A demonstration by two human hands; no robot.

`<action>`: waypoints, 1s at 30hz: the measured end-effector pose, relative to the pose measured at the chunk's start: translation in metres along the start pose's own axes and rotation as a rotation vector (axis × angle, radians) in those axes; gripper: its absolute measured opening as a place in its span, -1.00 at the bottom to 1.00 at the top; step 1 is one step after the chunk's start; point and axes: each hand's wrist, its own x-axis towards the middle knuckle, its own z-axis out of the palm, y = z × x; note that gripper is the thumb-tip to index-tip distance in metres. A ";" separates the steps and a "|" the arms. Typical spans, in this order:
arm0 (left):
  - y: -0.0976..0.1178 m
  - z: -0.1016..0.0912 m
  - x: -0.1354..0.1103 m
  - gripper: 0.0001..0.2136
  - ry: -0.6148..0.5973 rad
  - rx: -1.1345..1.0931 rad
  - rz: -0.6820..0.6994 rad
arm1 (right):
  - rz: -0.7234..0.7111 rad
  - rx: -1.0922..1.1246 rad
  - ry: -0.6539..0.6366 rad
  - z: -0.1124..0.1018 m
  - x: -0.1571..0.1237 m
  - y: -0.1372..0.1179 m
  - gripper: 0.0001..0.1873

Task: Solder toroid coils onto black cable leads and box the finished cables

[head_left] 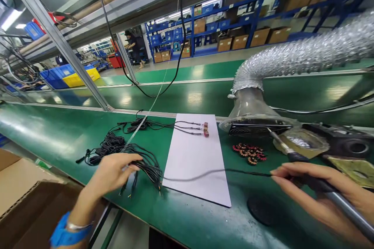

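My left hand (115,173) pinches a bundle of black cables (150,171) with bared ends, left of a white sheet (194,157). In my right hand (318,188) are a soldering iron (298,157), tip pointing up and left, and the end of one black cable (248,172), held between thumb and fingertips. That cable runs across the sheet from the bundle. Small ring coils (251,152) wound with copper-coloured wire lie right of the sheet. At its top, several similar coils (206,129) sit at cable ends. A coiled black cable heap (109,148) lies behind my left hand.
A fume hood (251,105) with a silver duct (300,58) stands behind the loose coils. Beside it are a shallow dish (304,142) and a yellow sponge (352,169). A round black disc (263,210) lies in front. A cardboard box (41,206) stands lower left; a black cord (182,27) hangs overhead.
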 end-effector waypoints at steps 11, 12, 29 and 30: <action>-0.104 -0.030 0.097 -0.63 0.108 0.326 -0.494 | -0.188 -0.291 -0.208 0.149 0.072 0.017 -0.76; -0.113 -0.022 0.105 -0.63 0.080 0.315 -0.481 | -0.195 -0.311 -0.230 0.156 0.073 0.025 -0.74; -0.141 0.014 0.131 -0.53 -0.104 0.253 -0.404 | -0.197 -0.369 -0.330 0.161 0.069 0.053 -0.69; -0.136 0.012 0.128 -0.55 -0.088 0.258 -0.413 | -0.202 -0.359 -0.322 0.160 0.070 0.052 -0.70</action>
